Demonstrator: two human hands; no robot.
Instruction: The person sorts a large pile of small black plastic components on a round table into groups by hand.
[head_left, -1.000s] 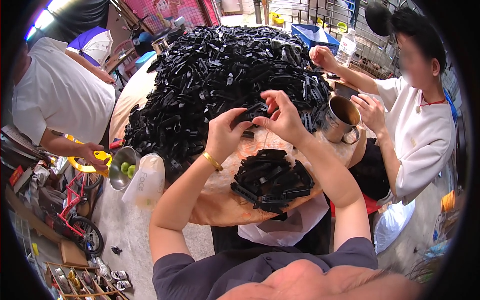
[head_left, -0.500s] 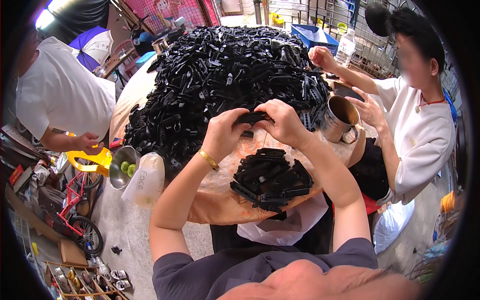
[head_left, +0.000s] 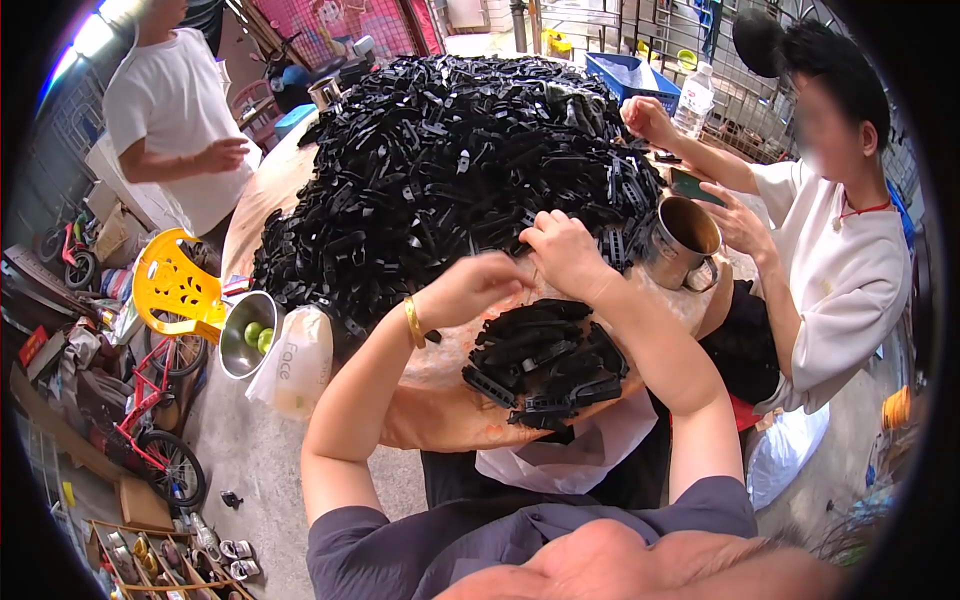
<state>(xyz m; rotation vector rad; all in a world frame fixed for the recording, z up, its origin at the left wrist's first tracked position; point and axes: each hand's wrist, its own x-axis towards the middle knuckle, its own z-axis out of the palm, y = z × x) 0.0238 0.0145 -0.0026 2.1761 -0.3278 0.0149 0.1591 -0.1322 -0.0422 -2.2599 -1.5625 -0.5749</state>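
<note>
A large heap of black plastic strip-like parts covers most of the cloth-covered table. My right hand is at the heap's near edge, its fingers curled together; what lies between them, if anything, is hidden. To its left, my left hand hovers over the cloth, fingers stretched out and slightly smeared, with no part visible in it. Closer to me, between my forearms, sits a smaller pile of similar black parts at the table's edge.
A steel mug stands right of my right hand. Beyond it, a seated person holds a dark flat object. Another person stands at left, near a yellow chair, a bowl of green fruit and a plastic bag.
My hands have parted, and the black part they held together is no longer seen between them. My left hand moved nearer. The standing person moved back, uncovering the yellow chair.
</note>
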